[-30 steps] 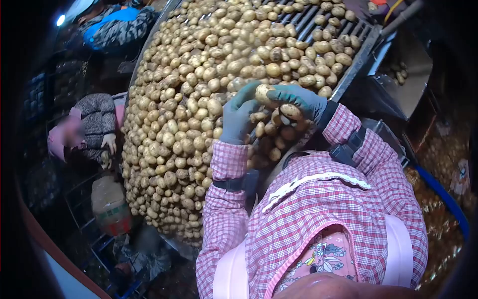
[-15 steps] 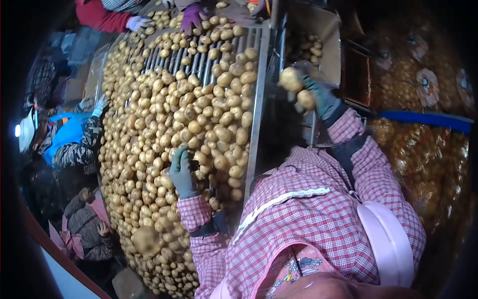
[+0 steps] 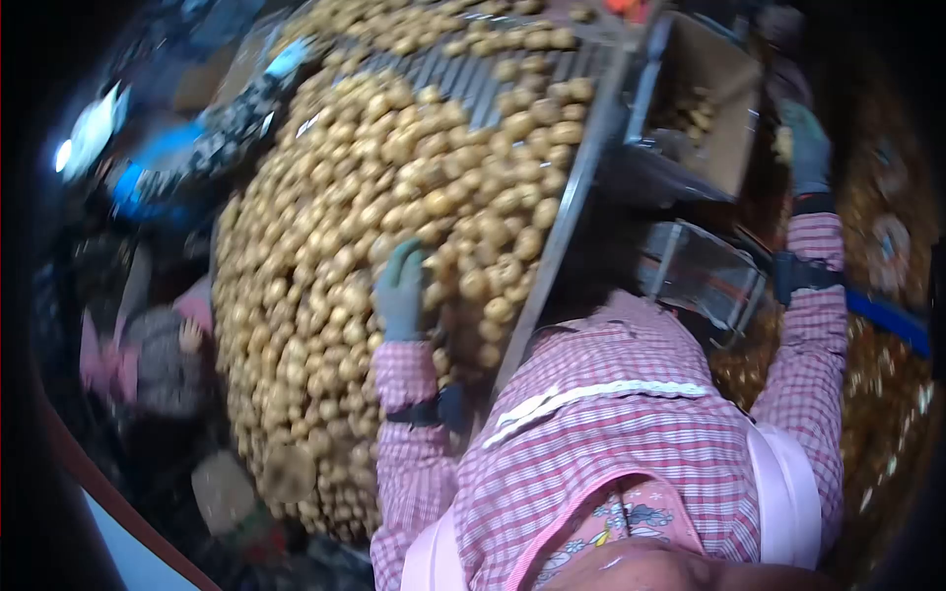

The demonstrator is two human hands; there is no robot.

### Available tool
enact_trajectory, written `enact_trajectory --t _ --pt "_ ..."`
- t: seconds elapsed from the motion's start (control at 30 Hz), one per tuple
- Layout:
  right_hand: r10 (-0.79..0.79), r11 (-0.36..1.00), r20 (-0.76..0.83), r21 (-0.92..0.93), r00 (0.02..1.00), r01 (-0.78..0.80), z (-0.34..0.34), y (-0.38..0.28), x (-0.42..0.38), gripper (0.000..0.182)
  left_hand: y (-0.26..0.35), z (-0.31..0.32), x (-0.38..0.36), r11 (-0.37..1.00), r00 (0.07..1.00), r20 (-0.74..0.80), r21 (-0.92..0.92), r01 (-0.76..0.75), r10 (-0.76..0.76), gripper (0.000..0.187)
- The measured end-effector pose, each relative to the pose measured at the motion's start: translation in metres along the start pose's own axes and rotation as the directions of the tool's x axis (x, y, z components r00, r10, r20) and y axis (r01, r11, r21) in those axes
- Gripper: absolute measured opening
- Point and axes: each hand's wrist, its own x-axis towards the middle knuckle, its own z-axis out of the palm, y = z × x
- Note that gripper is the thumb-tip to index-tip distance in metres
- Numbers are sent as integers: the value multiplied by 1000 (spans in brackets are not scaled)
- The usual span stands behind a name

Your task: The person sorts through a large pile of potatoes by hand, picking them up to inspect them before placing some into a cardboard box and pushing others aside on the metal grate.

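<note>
A thick layer of potatoes (image 3: 335,246) covers the sorting table. My left hand (image 3: 401,295), in a grey-green glove, rests over them near the table's right side, its fingers loosely bent and nothing plainly held in them. Far out to the right, beyond the cardboard box, my right hand (image 3: 810,153) is stretched away from my body in the same kind of glove. A yellowish potato (image 3: 784,145) shows at its fingers, which look closed around it; motion blurs the grip. Whether a second potato is in that hand cannot be seen.
A metal rail (image 3: 576,212) edges the table, with rollers (image 3: 458,84) farther up. Right of the rail stands a cardboard box (image 3: 734,128) holding potatoes, near a metal frame (image 3: 705,271). Net sacks and a blue bar (image 3: 887,320) lie right. A co-worker's gloved hand (image 3: 289,59) is across the table.
My right hand has swung outward to the right, past the cardboard box, with a potato. My left hand stays over the pile. The whole view has turned and shifted.
</note>
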Motion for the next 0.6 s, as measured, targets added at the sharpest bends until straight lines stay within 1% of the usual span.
enact_trajectory --t 0.03,0.07,0.1,0.13,0.17,0.2,0.23,0.27,0.3,0.33,0.37,0.43,0.5,0.53,0.6 --pt "-40 997 46 -66 998 43 -7 36 54 29 20 3 -8 998 998 46 -52 40 -38 21" --pt "-218 938 154 -239 964 251 6 35 72 32 11 -2 -14 994 997 38 77 -74 71 23" --pt "-386 809 256 -368 886 459 20 33 90 36 20 -8 -23 997 998 56 78 20 -25 25" --pt "-195 943 210 -229 958 243 38 46 110 39 16 -14 -33 996 996 38 -17 85 -85 23" --pt "-238 934 220 -215 946 284 51 39 112 43 17 -22 -42 988 989 4 -56 146 -146 20" --pt "-279 924 229 -199 933 326 66 31 112 47 0 -40 -49 995 991 -101 22 96 -93 18" --pt "-309 944 335 -9 890 331 83 39 116 46 -20 -54 -55 992 983 -180 109 66 -46 16" --pt "-303 952 422 94 854 291 103 33 101 45 -19 -70 -59 977 963 -266 211 19 39 15" --pt "-274 961 532 174 801 213 134 17 63 44 -17 -89 -60 949 934 -333 313 -21 130 13" --pt "-237 970 626 200 743 141 163 -5 21 44 -16 -106 -56 889 906 -331 448 -96 264 13" --pt "-199 977 707 193 679 86 194 -26 -25 44 -14 -116 -47 830 884 -331 548 -103 329 14" --pt "-144 989 803 131 578 65 258 -72 -120 42 -8 -130 -17 681 839 -303 725 -106 453 16" --pt "-90 994 905 105 416 -15 314 -87 -178 38 -16 -127 22 661 851 -273 742 -110 448 24" --pt "-43 997 927 65 373 -45 336 -96 -206 36 -13 -118 37 587 901 -251 810 -4 353 27" --pt "-43 998 948 55 317 -28 375 -103 -251 32 0 -98 66 386 963 -229 909 159 142 33"
